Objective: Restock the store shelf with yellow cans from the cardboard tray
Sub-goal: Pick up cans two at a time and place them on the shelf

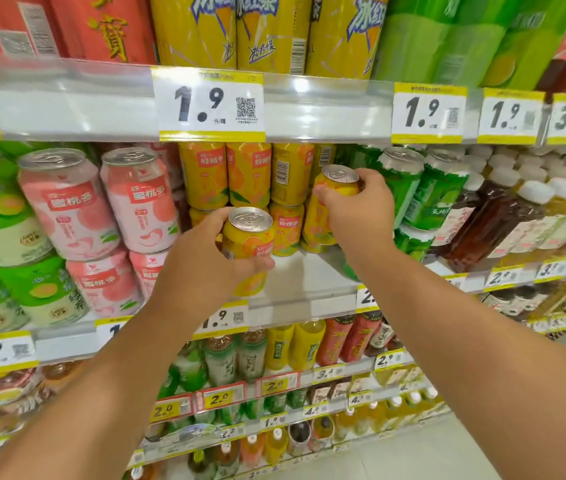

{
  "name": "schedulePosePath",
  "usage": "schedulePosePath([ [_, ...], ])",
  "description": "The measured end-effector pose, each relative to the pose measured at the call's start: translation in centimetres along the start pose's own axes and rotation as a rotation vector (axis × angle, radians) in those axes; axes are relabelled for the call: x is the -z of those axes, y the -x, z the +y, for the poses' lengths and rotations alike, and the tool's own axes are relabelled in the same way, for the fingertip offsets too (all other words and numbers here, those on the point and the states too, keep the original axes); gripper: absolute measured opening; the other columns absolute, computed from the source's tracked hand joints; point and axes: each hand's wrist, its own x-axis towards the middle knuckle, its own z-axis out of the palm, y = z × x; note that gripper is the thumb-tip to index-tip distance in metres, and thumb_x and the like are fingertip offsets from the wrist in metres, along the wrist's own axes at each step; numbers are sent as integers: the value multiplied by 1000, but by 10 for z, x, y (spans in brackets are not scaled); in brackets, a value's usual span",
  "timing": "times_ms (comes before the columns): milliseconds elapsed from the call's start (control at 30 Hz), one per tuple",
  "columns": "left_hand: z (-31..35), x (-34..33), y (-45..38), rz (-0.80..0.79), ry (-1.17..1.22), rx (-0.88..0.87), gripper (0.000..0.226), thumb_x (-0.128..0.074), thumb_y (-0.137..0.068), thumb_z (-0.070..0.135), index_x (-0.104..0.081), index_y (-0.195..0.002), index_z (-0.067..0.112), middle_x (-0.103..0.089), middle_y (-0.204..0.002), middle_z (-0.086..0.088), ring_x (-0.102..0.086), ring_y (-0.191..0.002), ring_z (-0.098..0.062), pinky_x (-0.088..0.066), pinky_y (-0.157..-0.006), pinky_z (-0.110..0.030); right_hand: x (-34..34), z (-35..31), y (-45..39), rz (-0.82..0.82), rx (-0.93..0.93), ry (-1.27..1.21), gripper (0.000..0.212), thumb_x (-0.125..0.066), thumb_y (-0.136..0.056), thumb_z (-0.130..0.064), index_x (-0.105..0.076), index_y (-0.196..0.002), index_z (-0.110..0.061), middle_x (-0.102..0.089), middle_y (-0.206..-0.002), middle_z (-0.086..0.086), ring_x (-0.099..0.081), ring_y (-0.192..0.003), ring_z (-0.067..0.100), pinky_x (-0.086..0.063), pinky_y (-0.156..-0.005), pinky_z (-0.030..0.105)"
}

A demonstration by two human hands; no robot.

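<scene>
My left hand [202, 268] grips a yellow can [247, 233] upright, over the front of the middle shelf [304, 275]. Further in and to the right, my right hand [357, 206] holds a second yellow can [338, 183] by its upper part, on top of a lower yellow can [318, 223]. Behind them, stacked yellow cans [229, 174] fill the back of the same bay in two layers. The cardboard tray is not in view.
Pink peach cans [136, 199] stand left of the yellow bay, green cans [409, 188] right of it. Bare shelf floor lies in front of the yellow stack. The shelf above [212, 105] hangs low over the cans with price tags. Bottles fill the lower shelves.
</scene>
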Motion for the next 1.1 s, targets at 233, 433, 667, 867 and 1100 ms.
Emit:
schedulePosePath([
  [233,-11,0,-9,-56,20,-30,75,-89,-58,49,-57,-125,45,-68,-107,19,-66,-95,-7,-57,-85,-36,-22,-3,-8,61,-36,-13,68,-72,-88,-26,-41,-148,-14,-56,-137,3,-55,-123,23,-47,-104,41],
  [433,-15,3,-12,-69,37,-48,75,-89,-59,49,-57,-127,42,-67,-110,21,-64,-99,-4,-55,-88,-33,-34,-5,-11,95,-30,-28,65,-67,-92,-26,-37,-149,-14,-54,-137,4,-55,-123,23,-46,-104,38],
  [667,-16,9,-19,-79,25,-53,74,-89,-58,51,-59,-125,39,-70,-107,18,-67,-96,-6,-57,-87,-38,-43,-11,-21,165,5,-65,65,-69,-89,-26,-40,-146,-15,-54,-138,5,-55,-124,24,-47,-104,42],
  [867,-10,14,-25,-81,29,-62,74,-89,-58,50,-60,-125,37,-71,-108,15,-68,-95,-7,-58,-87,-36,-42,-18,-33,189,54,-6,63,-72,-85,-31,-43,-139,-14,-56,-130,6,-58,-115,22,-50,-99,39],
  [1100,-4,16,-27,-66,11,-74,76,-89,-59,50,-58,-128,36,-69,-112,16,-67,-100,-8,-57,-88,-34,-43,-14,-45,183,58,-2,52,-71,-88,-29,-48,-132,-13,-55,-128,3,-55,-110,17,-47,-99,33],
])
